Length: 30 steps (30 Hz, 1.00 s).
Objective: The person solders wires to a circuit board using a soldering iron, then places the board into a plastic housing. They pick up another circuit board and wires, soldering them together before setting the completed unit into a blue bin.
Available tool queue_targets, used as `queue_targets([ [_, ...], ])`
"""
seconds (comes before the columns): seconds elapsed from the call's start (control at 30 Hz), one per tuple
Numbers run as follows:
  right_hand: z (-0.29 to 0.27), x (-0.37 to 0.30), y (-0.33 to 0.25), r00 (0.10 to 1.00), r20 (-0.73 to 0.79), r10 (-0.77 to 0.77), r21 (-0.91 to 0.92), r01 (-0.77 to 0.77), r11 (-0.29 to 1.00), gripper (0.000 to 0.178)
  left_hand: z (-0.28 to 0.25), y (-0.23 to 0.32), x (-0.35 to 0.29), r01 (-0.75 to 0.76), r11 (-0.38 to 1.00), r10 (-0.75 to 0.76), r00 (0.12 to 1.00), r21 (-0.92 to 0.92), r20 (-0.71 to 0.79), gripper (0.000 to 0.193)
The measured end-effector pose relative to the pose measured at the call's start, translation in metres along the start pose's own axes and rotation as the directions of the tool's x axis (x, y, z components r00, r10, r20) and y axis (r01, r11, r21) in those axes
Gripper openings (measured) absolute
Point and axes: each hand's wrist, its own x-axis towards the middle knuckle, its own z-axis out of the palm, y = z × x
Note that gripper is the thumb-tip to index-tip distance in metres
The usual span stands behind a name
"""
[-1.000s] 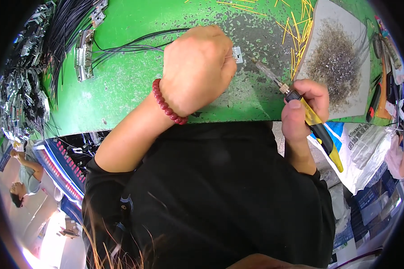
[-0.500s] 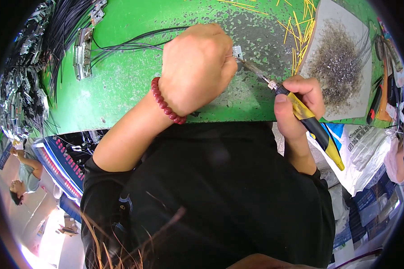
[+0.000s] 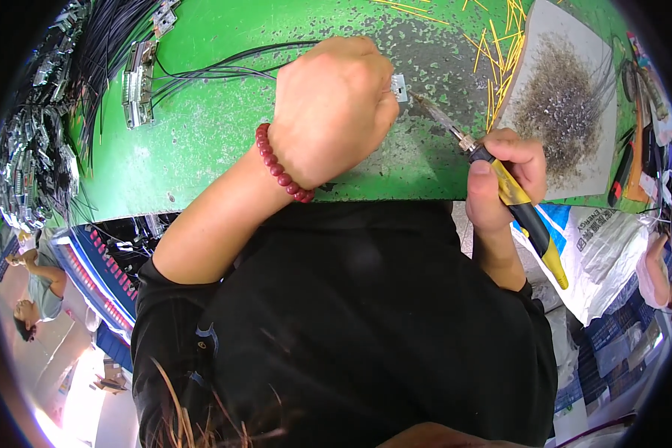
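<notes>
My left hand (image 3: 336,112), with a red bead bracelet at the wrist, is closed over the bench, its fingertips mostly hidden beneath it. A small silvery connector (image 3: 400,87) pokes out past its right side, in its grip. Black wires (image 3: 224,71) run leftward from under this hand to a larger metal connector (image 3: 137,84) lying on the bench. Between thumb and fingers, my right hand (image 3: 508,175) grips a yellow and black soldering iron (image 3: 511,187). The iron's tip points up and left, just short of the small connector.
A green worn bench (image 3: 201,149) spans the top. Metal connectors (image 3: 30,164) and black wires pile at left. Thin yellow sticks (image 3: 493,56) lie near a grey board (image 3: 601,157) bearing dark debris (image 3: 560,112). Tools (image 3: 638,164) lie far right. Another person (image 3: 45,284) is at lower left.
The soldering iron has drawn back to the right and slightly down, its tip now apart from the small connector. My left hand has shifted slightly right, showing more of that connector.
</notes>
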Motion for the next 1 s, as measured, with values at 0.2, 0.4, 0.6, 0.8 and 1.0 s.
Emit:
queue_targets([
  [0.2, 0.0, 0.001, 0.0, 1.0, -0.005, 0.015, 0.002, -0.015, 1.0, 0.024, 0.0, -0.004, 0.0, -0.017, 0.999, 0.017, 1.0, -0.037, 0.01, 0.007],
  [0.4, -0.002, 0.002, 0.0, 0.999, 0.011, 0.035, 0.003, -0.035, 0.999, 0.025, -0.004, -0.009, 0.002, -0.026, 0.988, 0.027, 1.0, -0.149, 0.005, 0.008],
  [0.6, -0.001, 0.004, -0.001, 0.998, 0.017, 0.056, -0.037, -0.055, 0.998, 0.025, -0.009, -0.005, 0.008, 0.006, 1.0, -0.005, 0.996, -0.016, 0.092, 0.009],
  [0.8, -0.001, 0.005, -0.004, 0.993, 0.028, 0.111, -0.073, -0.108, 0.991, 0.025, -0.013, -0.004, 0.015, -0.007, 0.999, -0.001, 0.981, 0.042, 0.195, 0.011],
  [1.0, 0.0, 0.006, -0.005, 0.994, 0.027, 0.11, -0.049, -0.108, 0.993, 0.025, -0.022, -0.003, 0.021, -0.046, 0.997, 0.027, 0.949, 0.054, 0.314, 0.012],
])
